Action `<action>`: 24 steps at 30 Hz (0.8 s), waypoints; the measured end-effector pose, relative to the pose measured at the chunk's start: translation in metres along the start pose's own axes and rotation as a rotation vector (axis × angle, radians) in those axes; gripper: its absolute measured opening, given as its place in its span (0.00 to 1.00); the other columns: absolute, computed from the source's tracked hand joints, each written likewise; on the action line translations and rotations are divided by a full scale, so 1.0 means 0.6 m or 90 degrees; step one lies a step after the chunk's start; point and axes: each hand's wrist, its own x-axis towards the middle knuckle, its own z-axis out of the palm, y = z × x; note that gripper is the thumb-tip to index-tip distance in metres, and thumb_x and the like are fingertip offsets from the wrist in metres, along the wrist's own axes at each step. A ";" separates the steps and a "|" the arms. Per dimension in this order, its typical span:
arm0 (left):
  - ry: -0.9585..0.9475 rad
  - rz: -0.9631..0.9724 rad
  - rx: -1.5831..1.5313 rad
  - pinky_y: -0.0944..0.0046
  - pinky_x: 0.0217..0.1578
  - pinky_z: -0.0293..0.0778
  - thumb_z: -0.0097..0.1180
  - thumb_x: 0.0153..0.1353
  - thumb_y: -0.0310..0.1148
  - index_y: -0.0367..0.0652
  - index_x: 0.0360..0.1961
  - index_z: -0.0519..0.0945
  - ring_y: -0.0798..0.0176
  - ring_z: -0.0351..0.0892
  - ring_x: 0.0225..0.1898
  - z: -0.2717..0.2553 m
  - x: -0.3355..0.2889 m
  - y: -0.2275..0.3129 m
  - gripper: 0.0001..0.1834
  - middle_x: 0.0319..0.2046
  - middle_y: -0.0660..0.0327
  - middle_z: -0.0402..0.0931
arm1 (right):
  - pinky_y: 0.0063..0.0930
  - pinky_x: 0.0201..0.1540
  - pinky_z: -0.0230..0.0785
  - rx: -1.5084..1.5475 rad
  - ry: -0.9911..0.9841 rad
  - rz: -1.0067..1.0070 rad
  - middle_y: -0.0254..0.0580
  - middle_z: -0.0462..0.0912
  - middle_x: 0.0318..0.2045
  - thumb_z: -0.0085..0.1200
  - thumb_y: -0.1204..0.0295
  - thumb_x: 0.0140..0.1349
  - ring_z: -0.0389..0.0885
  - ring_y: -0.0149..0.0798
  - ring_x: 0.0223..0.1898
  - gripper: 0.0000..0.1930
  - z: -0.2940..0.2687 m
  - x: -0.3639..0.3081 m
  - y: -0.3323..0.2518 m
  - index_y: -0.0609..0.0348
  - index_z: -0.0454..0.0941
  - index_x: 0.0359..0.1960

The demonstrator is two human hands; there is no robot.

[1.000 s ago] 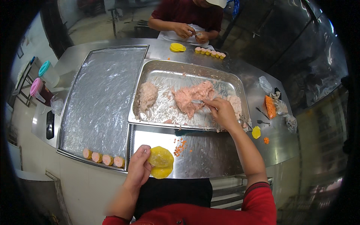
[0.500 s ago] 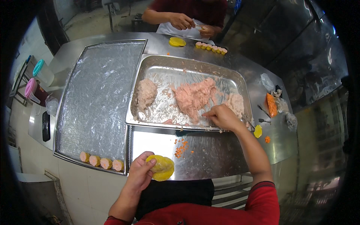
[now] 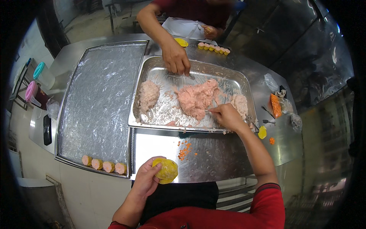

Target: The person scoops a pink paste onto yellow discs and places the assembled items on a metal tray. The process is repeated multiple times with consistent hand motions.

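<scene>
My left hand (image 3: 148, 176) is closed on a few round yellow dumpling wrappers (image 3: 167, 171), held above the near table edge with the thumb on top. Over the near side of a metal tray (image 3: 139, 110), my right hand (image 3: 227, 116) pinches a thin utensil whose end meets the pink minced meat (image 3: 196, 97); most of it is hidden. Paler mounds of minced meat sit at the tray's left (image 3: 148, 95) and right ends. Filled yellow dumplings (image 3: 108, 166) line the near edge of a plastic-covered mesh rack (image 3: 99, 99) on the left.
Across the table, a co-worker's hand (image 3: 176, 59) reaches into the tray's far side, near yellow wrappers (image 3: 181, 42) and a row of dumplings (image 3: 214, 48). Orange bits (image 3: 184, 151) lie on the near steel. At right are an orange-filled bag (image 3: 275, 105) and a yellow wrapper (image 3: 262, 132).
The co-worker's hand has come forward into the tray. My right hand has shifted slightly right, and the pink meat's near edge is reshaped. My left hand's wrappers have turned slightly.
</scene>
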 end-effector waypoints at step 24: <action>-0.005 -0.025 -0.031 0.52 0.61 0.77 0.47 0.77 0.29 0.29 0.65 0.70 0.53 0.82 0.58 0.003 0.007 -0.014 0.21 0.57 0.48 0.79 | 0.30 0.43 0.77 0.129 -0.269 0.001 0.47 0.92 0.37 0.64 0.73 0.66 0.88 0.35 0.36 0.11 -0.031 0.015 -0.021 0.61 0.89 0.48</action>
